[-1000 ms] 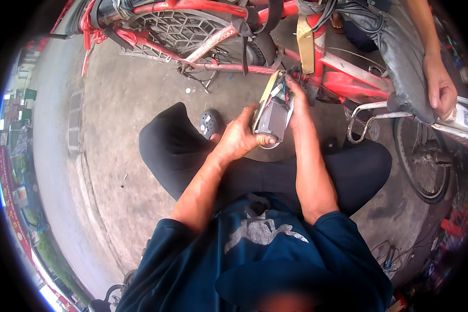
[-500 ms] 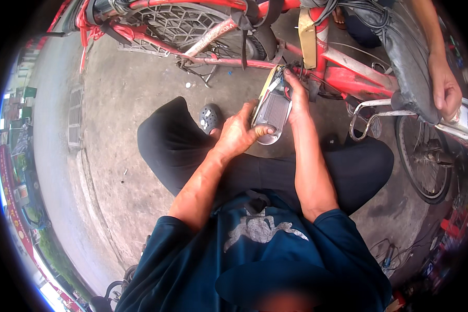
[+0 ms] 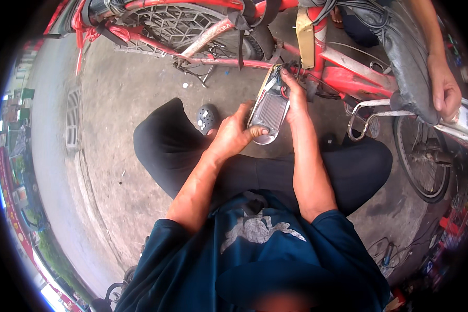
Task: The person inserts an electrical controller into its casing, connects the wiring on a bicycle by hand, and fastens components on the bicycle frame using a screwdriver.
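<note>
Between my hands is a silver, finned metal box [image 3: 270,111], rounded at its near end, which looks like an electric-bike controller. Wires, one of them red, show at its far end beside the red bike frame [image 3: 348,73]. My left hand [image 3: 235,130] grips the near left side, thumb lying across the lower end of the fins. Along the right edge, my right hand [image 3: 295,96] is closed on the box with its thumb at the far end by the wires. Fingers underneath the box are hidden.
The bike's rear wheel [image 3: 192,28] and kickstand [image 3: 205,78] are at the far left. Another person's hand [image 3: 444,96] rests by a grey cover [image 3: 413,67] at the right. A second wheel [image 3: 424,161] stands below it. A floor grate [image 3: 73,119] lies at the left.
Almost nothing differs. The box has shifted very slightly to the left with both my hands still gripping it.
</note>
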Available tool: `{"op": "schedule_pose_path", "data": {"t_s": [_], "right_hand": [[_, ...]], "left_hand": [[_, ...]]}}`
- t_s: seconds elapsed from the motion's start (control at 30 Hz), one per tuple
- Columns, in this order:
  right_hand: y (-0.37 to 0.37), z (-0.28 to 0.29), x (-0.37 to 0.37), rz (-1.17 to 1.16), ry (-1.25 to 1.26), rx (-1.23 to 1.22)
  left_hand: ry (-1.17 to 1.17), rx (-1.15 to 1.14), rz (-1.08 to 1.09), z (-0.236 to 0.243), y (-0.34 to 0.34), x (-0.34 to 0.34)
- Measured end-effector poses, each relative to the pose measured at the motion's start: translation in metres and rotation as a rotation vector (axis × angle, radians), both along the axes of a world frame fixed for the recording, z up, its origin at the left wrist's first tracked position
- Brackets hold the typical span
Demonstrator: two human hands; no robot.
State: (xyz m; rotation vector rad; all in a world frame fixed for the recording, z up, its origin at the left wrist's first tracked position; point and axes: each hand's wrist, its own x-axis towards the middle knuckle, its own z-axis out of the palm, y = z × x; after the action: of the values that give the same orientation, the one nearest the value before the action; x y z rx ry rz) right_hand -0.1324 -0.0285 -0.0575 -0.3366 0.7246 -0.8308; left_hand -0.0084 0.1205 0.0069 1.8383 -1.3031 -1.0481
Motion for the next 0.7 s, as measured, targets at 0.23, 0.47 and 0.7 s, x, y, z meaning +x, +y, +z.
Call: {"op": "schedule_pose_path", "data": {"t_s": [0.23, 0.47, 0.7], "right_hand": [[0.004, 0.007, 0.004, -0.064, 0.093, -0.048], [0.007, 0.011, 0.003, -0.042, 0.072, -0.043], [0.009, 0.007, 0.004, -0.035, 0.037, 0.001]], "left_hand": [[0.129, -0.044, 0.068, -0.005, 0.004, 0.000], [-0.138, 0.110, 0.014, 0.012, -0.001, -0.007], [-0.199, 0.118, 0.009, 0.015, 0.000, -0.009]]}}
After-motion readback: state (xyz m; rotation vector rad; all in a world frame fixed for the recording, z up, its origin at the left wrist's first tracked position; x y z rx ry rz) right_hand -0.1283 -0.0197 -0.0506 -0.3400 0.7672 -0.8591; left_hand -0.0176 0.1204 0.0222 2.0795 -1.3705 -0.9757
